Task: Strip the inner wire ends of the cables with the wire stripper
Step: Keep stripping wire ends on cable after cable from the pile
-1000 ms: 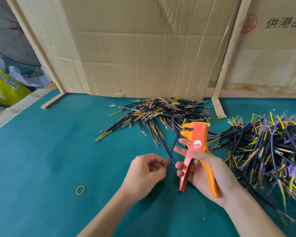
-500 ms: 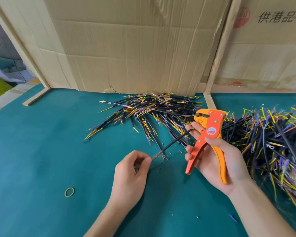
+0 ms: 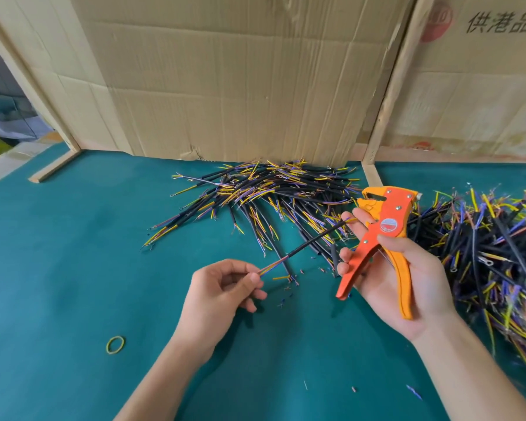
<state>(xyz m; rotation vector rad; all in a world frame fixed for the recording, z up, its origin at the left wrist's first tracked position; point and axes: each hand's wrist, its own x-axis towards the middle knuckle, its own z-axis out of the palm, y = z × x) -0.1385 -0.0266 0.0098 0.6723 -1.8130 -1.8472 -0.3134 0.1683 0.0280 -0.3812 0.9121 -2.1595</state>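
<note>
Thin black-sheathed cable (image 3: 312,243) runs on a diagonal, near end low by the left hand (image 3: 222,291), far end raised toward the right hand (image 3: 398,268). Left thumb and forefinger pinch its coloured inner wires. Right hand grips the orange plastic wire stripper (image 3: 380,235), head up and away, handles down across the palm; cable's far tip touches the right fingertips (image 3: 357,215). Green felt table (image 3: 73,253) beneath both.

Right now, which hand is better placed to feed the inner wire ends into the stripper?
Left. The left hand already pinches the cable by its wire ends; the right hand grips the wire stripper.
</note>
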